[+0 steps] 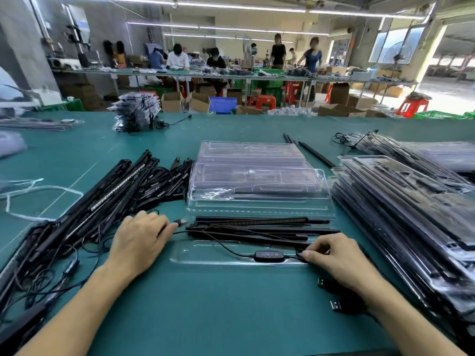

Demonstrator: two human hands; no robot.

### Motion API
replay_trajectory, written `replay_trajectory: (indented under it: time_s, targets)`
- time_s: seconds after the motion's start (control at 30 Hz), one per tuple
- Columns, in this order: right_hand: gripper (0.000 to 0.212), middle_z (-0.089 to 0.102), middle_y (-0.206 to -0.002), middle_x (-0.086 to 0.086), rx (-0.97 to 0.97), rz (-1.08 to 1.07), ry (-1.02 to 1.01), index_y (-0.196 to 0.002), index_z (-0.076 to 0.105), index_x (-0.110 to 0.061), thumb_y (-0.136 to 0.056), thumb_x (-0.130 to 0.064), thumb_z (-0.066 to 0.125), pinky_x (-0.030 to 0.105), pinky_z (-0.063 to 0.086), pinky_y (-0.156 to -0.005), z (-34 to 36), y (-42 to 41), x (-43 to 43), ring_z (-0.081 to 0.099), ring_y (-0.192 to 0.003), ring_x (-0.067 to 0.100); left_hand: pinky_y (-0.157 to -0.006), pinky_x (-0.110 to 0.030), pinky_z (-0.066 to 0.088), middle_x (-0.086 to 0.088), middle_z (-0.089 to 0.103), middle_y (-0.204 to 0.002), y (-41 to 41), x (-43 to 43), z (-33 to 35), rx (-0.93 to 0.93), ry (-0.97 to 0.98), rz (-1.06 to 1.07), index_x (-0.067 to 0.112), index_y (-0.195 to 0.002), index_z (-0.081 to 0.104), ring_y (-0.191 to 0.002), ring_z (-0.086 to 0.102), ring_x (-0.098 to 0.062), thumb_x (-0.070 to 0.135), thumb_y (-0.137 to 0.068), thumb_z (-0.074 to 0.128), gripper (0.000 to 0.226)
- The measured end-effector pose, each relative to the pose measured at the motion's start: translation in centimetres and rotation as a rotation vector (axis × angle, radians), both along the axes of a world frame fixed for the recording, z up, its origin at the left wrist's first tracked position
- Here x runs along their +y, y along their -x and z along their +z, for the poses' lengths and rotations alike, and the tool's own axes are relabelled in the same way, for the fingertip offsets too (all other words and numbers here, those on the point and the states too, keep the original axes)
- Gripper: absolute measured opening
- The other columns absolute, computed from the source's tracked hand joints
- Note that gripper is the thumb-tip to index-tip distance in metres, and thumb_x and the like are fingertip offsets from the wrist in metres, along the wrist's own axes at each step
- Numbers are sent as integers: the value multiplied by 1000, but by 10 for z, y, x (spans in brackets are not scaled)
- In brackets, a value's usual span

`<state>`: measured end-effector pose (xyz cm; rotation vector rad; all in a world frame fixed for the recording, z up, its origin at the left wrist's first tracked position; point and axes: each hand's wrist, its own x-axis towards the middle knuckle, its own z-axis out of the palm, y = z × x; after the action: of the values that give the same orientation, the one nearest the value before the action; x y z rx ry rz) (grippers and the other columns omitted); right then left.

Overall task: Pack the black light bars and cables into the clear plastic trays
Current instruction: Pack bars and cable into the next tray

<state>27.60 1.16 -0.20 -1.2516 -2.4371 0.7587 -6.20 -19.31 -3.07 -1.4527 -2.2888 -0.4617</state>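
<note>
Head cam: the cable [226, 246] is pinched by the right hand [336, 255] right beside the inline controller [270, 256], and its USB plug [181, 222] end is gripped by the curled left hand [140, 237]. Between the hands a clear tray [185, 255] is laid on the tabletop [205, 317], with black light bars [257, 227] stacked across its far edge. Empty trays [257, 176] are piled just beyond.
</note>
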Motion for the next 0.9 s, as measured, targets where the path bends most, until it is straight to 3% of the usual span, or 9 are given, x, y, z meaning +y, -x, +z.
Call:
replay_trajectory:
  time_s: [0.13,0.33,0.4,0.53,0.63,0.7,0.77,0.83,0.9]
  targets:
    - [15,70,-67,-13,7,4,24,-68,73,-28,-79,-37,78,18,44,-63,0,0,3,61,-70,-3,-59,-36,35,7,45,-54,5,-21,-1,177,-104,-110,18,-52,47,-57,46,-22,48,-91,45,50]
    - [17,67,-61,-20,28,2,40,-63,73,-29,-76,-36,81,13,37,-58,-3,1,8,58,-68,-5,-69,-37,37,8,49,-57,2,-15,0,81,79,27,21,-52,44,-67,52,-22,42,-88,51,42]
    - [17,64,-57,-23,30,6,52,-64,73,-29,-76,-36,81,9,34,-55,-3,1,10,56,-65,-8,-76,-37,37,7,53,-68,1,-10,3,0,161,108,23,-62,48,-78,55,-21,37,-91,61,34]
    - [17,60,-50,-19,2,24,52,-65,73,-26,-76,-36,81,9,36,-49,-1,2,13,51,-51,-8,-82,-37,39,8,57,-95,-10,-5,19,-23,209,217,26,-97,53,-94,59,-18,29,-92,59,8]
    - [18,56,-46,-18,-15,39,42,-64,72,-26,-75,-34,82,10,36,-50,0,4,14,49,-49,-6,-76,-41,47,2,68,-96,-30,13,29,-61,8,124,20,-104,62,-84,63,-22,5,-89,60,21]
    - [18,55,-45,-20,-24,43,34,-63,70,-27,-75,-34,83,10,35,-49,0,5,13,50,-51,-5,-79,-40,52,2,71,-104,-50,35,35,-159,-72,-27,20,-111,65,-88,65,-20,16,-95,58,19]
    - [19,58,-54,-18,-36,45,-3,-61,69,-32,-75,-36,82,8,37,-58,-1,4,14,52,-64,-5,-94,-40,51,6,68,-118,-68,61,32,-293,-35,-155,25,-122,63,-106,62,-17,36,-100,50,28]
    - [20,57,-72,-15,-79,59,-63,-62,66,-39,-75,-43,80,22,46,-80,-2,3,15,55,-83,1,-106,-39,42,7,61,-131,-80,83,22,-377,50,-249,27,-132,59,-121,54,-14,45,-101,43,39]
    - [21,49,-87,-16,-185,76,-159,-63,62,-44,-76,-55,75,33,41,-87,-2,3,15,50,-99,10,-109,-37,34,11,55,-137,-82,96,9,-355,141,-273,33,-139,52,-127,47,-14,51,-101,40,44]
